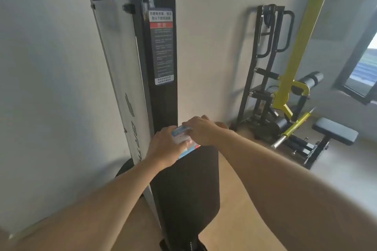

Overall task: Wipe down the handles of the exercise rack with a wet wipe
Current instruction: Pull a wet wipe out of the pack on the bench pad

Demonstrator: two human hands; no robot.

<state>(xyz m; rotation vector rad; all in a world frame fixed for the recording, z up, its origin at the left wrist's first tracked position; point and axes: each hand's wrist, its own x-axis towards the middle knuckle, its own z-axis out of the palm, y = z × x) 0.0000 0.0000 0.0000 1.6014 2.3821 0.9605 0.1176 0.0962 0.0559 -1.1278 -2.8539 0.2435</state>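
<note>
A blue and white pack of wet wipes (pixel 184 141) rests on the far end of a black padded seat (pixel 185 189) in front of a black machine column (pixel 161 67). My left hand (pixel 168 145) holds the pack from the left side. My right hand (pixel 201 130) lies over the pack's top edge, fingers pinched at its flap; whether a wipe is between them is hidden. A black rack with curved handles (pixel 271 32) stands against the wall at the right, away from both hands.
A yellow lever arm (pixel 299 43) with a yellow bar (pixel 295 126) and a small black bench pad (pixel 334 130) stand at the right. A window (pixel 365 67) is at the far right. A white panel (pixel 122 79) flanks the column. The floor is light wood.
</note>
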